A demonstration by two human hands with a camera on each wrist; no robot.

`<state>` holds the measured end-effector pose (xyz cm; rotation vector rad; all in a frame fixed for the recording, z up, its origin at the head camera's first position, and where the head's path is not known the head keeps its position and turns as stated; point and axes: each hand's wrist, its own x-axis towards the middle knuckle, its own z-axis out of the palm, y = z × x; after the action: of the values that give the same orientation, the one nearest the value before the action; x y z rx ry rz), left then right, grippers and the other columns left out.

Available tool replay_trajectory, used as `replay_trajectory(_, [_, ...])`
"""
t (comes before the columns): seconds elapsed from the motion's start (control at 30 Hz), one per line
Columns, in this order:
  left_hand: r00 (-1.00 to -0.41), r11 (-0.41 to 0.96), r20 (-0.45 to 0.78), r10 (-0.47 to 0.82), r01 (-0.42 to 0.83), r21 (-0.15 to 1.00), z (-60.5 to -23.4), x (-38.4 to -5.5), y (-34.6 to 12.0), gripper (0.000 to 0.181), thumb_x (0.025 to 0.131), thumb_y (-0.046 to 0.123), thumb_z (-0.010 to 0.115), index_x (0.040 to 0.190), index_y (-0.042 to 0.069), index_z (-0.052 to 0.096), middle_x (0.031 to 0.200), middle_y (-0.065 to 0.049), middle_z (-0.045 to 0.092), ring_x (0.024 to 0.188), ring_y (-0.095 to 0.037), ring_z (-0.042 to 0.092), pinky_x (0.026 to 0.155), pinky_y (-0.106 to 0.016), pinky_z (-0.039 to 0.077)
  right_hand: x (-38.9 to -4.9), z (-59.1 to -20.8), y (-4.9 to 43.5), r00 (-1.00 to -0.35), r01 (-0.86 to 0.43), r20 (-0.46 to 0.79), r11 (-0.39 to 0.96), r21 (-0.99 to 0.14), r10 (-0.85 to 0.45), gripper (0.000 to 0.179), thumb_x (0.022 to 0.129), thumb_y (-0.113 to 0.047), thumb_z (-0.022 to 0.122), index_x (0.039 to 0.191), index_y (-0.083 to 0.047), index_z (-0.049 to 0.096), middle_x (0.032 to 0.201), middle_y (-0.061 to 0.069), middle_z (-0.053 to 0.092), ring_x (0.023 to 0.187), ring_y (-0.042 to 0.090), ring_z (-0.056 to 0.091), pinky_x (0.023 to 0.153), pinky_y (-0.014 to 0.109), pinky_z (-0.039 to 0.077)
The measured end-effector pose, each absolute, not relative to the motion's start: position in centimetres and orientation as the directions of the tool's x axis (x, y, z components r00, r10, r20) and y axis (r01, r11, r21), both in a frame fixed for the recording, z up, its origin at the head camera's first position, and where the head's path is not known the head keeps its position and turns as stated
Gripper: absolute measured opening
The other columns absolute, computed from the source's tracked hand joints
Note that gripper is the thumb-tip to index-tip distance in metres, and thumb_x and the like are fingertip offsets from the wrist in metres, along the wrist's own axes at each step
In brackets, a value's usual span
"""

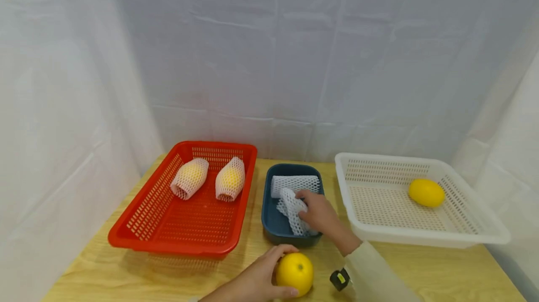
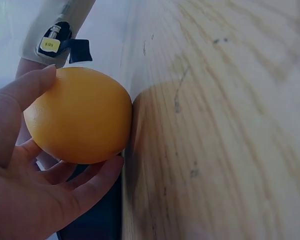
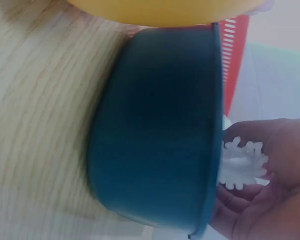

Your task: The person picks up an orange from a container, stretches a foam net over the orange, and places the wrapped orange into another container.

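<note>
The left hand (image 1: 262, 277) curls its fingers round the yellow fruit (image 1: 295, 274) near the front edge of the surface (image 1: 455, 276). Just beyond, in the blue bin (image 1: 286, 240), the right hand's (image 1: 323, 217) fingers grip a foam net (image 1: 291, 211), its long axis roughly front-to-back. Bare strips separate bin from baskets (image 1: 177, 246).
</note>
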<state>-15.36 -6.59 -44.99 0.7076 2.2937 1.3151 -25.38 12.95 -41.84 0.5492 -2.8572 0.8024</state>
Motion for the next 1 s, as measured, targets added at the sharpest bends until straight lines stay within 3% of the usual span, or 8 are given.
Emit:
replay_trajectory(0.13, [-0.79,0.433,-0.13,0.599,0.183,0.883,-44.9,-15.4,-6.7,0.058,0.083,0.04,0.076,0.131,0.028,0.046,0.127,0.006,0.049,0.108,-0.015,0.049,0.093,-0.039,0.044,-24.9,-41.4,13.5,-0.924,-0.38,0.251,0.747,-0.546,-0.287,0.031,0.083,-0.007,0.074,0.112,-0.007,0.064,0.094,0.007,0.067,0.076,0.018,0.057,0.067,0.034,0.051])
replay_trajectory(0.3, [-0.799,0.436,-0.136,0.585,0.17,0.884,-44.7,-15.4,-6.8,0.059,0.087,0.046,0.069,0.136,0.023,0.044,0.134,-0.001,0.047,0.114,-0.019,0.05,0.094,-0.04,0.047,-24.1,-40.0,14.6,-0.915,-0.401,0.315,0.652,-0.643,-0.252,0.03,0.085,-0.006,0.071,0.114,-0.006,0.063,0.08,0.003,0.059,0.063,0.014,0.045,0.056,0.027,0.041])
replay_trajectory(0.43, [-0.862,0.369,-0.004,0.507,0.213,0.905,-42.7,-14.5,-6.7,0.052,0.093,0.038,0.065,0.136,0.015,0.046,0.137,-0.006,0.048,0.121,-0.028,0.049,0.095,-0.042,0.049,-23.2,-38.7,15.7,-0.906,-0.417,0.353,0.625,-0.66,-0.233,0.031,0.087,-0.011,0.072,0.116,-0.007,0.063,0.08,0.001,0.057,0.065,0.014,0.046,0.056,0.025,0.039])
replay_trajectory(0.6, [-0.903,0.267,0.234,0.361,0.34,0.902,-39.3,-14.6,-6.6,0.047,0.094,0.025,0.066,0.134,0.011,0.047,0.131,-0.005,0.054,0.119,-0.026,0.051,0.095,-0.034,0.05,-21.7,-37.9,16.4,-0.888,-0.458,0.384,0.57,-0.683,-0.253,0.031,0.088,-0.013,0.072,0.116,-0.006,0.064,0.079,-0.001,0.056,0.068,0.013,0.051,0.058,0.023,0.044])
replay_trajectory(0.77, [-0.907,0.349,0.37,0.202,0.42,0.838,-37.0,-16.5,-6.7,0.052,0.092,0.024,0.068,0.139,0.014,0.047,0.129,-0.006,0.056,0.117,-0.023,0.054,0.094,-0.039,0.051,-19.7,-37.5,16.3,-0.88,-0.475,0.397,0.513,-0.715,-0.261,0.03,0.087,-0.009,0.072,0.115,-0.006,0.063,0.083,0.0,0.064,0.067,0.011,0.054,0.058,0.022,0.048])
replay_trajectory(1.0, [-0.925,0.508,0.344,0.163,0.378,0.774,-36.7,-18.0,-6.5,0.045,0.091,0.027,0.069,0.131,0.012,0.057,0.124,-0.008,0.061,0.11,-0.024,0.058,0.092,-0.043,0.051,-17.5,-37.4,15.3,-0.871,-0.49,0.394,0.47,-0.734,-0.293,0.03,0.086,-0.008,0.073,0.114,-0.005,0.063,0.088,0.001,0.065,0.07,0.009,0.054,0.059,0.023,0.051])
